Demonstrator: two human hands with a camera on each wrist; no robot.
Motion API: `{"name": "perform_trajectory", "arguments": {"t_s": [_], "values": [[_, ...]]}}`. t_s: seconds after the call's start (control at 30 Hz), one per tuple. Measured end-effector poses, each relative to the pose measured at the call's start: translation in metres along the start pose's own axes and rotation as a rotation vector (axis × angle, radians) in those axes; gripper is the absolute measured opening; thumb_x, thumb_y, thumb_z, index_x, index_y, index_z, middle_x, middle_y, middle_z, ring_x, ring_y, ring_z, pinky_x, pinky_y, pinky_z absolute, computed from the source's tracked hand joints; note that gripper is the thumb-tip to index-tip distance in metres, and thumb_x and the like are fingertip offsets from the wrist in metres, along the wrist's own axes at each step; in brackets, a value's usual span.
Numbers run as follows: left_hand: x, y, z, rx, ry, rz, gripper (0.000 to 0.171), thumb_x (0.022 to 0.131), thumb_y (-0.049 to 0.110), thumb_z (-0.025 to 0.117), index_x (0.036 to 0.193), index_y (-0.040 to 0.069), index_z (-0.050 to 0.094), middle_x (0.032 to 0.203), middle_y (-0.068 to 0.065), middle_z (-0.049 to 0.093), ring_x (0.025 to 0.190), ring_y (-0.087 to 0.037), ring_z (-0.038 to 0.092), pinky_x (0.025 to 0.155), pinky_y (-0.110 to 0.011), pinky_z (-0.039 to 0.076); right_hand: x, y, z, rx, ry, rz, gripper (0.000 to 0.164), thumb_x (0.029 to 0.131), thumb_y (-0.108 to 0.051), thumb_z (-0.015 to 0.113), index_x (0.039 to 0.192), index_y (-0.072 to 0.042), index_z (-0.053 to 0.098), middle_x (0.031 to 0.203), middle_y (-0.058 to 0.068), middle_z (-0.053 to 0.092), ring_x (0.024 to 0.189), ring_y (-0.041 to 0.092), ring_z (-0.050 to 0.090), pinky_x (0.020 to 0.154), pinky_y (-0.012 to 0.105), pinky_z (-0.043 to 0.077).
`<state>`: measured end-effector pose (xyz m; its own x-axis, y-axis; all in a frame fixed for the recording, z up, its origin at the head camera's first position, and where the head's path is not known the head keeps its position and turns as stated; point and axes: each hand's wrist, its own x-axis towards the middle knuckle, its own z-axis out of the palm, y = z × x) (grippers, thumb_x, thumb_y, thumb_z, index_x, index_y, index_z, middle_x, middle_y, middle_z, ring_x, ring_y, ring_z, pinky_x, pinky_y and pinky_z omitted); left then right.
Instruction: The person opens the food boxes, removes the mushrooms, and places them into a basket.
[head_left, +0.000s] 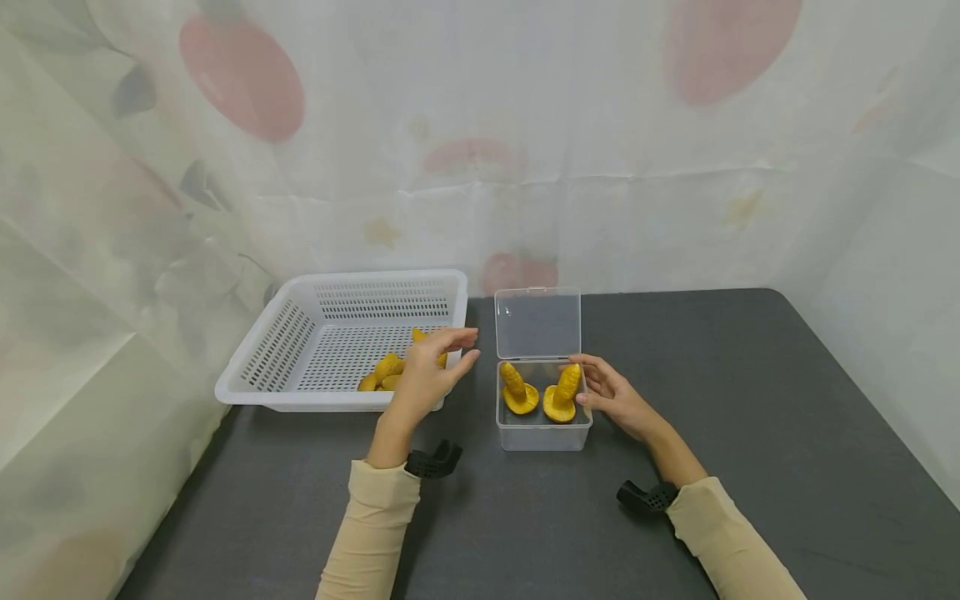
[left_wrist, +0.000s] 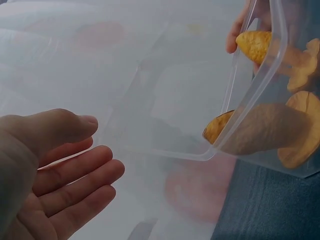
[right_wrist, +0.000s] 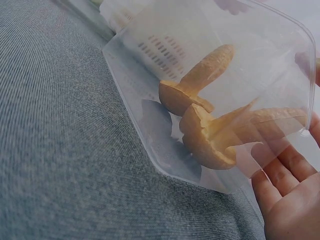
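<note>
My left hand (head_left: 429, 372) is held over the right end of a white plastic basket (head_left: 247, 367), its fingers extended and nothing in them. Partly behind it, several yellow mushrooms (head_left: 388, 367) lie in the basket. In the left wrist view the fingers (left_wrist: 82, 185) and thumb are apart. A clear plastic box (head_left: 542, 439), lid (head_left: 537, 323) flipped back, holds two yellow mushrooms, a left one (head_left: 519, 396) and a right one (head_left: 562, 398), caps down and stems up. My right hand (head_left: 613, 398) touches the box's right side with relaxed fingers, seen through the wall in the right wrist view.
The dark grey table (head_left: 712, 375) carries both containers, with the basket left of the box. A printed fruit-pattern curtain (head_left: 480, 100) hangs behind the table and along its left side. Each wrist wears a black camera mount (head_left: 435, 460).
</note>
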<state>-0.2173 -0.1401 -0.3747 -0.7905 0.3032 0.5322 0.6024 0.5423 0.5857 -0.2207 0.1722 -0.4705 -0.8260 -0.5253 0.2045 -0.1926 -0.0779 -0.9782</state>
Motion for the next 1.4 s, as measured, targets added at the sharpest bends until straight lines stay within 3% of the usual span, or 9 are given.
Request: {"name": "perform_trajectory", "arguments": {"t_s": [0.2, 0.5, 0.9, 1.13, 1.4], "values": [[0.0, 0.002, 0.007, 0.036, -0.025, 0.036, 0.032, 0.085, 0.009, 0.072, 0.116, 0.001, 0.067, 0.107, -0.015, 0.072, 0.096, -0.026, 0.07, 0.086, -0.041, 0.059, 0.0, 0.001, -0.001, -0.002, -0.003, 0.004, 0.06, 0.096, -0.01, 0.058, 0.147, -0.004, 0.027, 0.148, 0.014, 0.043, 0.13, -0.011, 0.043, 0.106, 0.005, 0.038], [-0.001, 0.005, 0.014, 0.029, -0.08, 0.002, 0.033, 0.087, 0.011, 0.071, 0.118, 0.001, 0.066, 0.113, -0.014, 0.071, 0.101, -0.027, 0.07, 0.089, -0.04, 0.058, 0.0, 0.001, 0.0, -0.003, -0.003, 0.007, 0.06, 0.096, -0.011, 0.058, 0.147, -0.005, 0.027, 0.147, 0.008, 0.045, 0.13, -0.011, 0.043, 0.106, 0.005, 0.037], [-0.001, 0.007, 0.028, -0.006, -0.149, 0.001, 0.032, 0.087, 0.009, 0.069, 0.118, -0.001, 0.066, 0.114, -0.017, 0.07, 0.103, -0.03, 0.069, 0.089, -0.043, 0.058, 0.0, 0.001, 0.0, -0.02, 0.008, 0.008, 0.058, 0.096, -0.009, 0.057, 0.146, -0.005, 0.029, 0.148, 0.02, 0.041, 0.129, -0.011, 0.044, 0.106, 0.004, 0.036], [-0.002, 0.007, 0.036, 0.005, -0.236, -0.063, 0.035, 0.089, 0.012, 0.068, 0.122, 0.001, 0.064, 0.119, -0.016, 0.068, 0.109, -0.031, 0.066, 0.092, -0.045, 0.056, 0.0, 0.002, 0.0, -0.018, 0.012, 0.015, 0.059, 0.096, -0.01, 0.058, 0.146, -0.006, 0.029, 0.148, 0.021, 0.04, 0.129, -0.011, 0.044, 0.105, 0.004, 0.037], [-0.003, 0.008, 0.038, 0.022, -0.258, -0.074, 0.034, 0.089, 0.012, 0.068, 0.122, 0.003, 0.065, 0.119, -0.015, 0.068, 0.109, -0.033, 0.065, 0.093, -0.046, 0.056, 0.0, 0.002, 0.0, -0.014, 0.012, 0.013, 0.058, 0.096, -0.009, 0.057, 0.146, -0.006, 0.029, 0.148, 0.019, 0.041, 0.129, -0.011, 0.044, 0.105, 0.004, 0.037]]}}
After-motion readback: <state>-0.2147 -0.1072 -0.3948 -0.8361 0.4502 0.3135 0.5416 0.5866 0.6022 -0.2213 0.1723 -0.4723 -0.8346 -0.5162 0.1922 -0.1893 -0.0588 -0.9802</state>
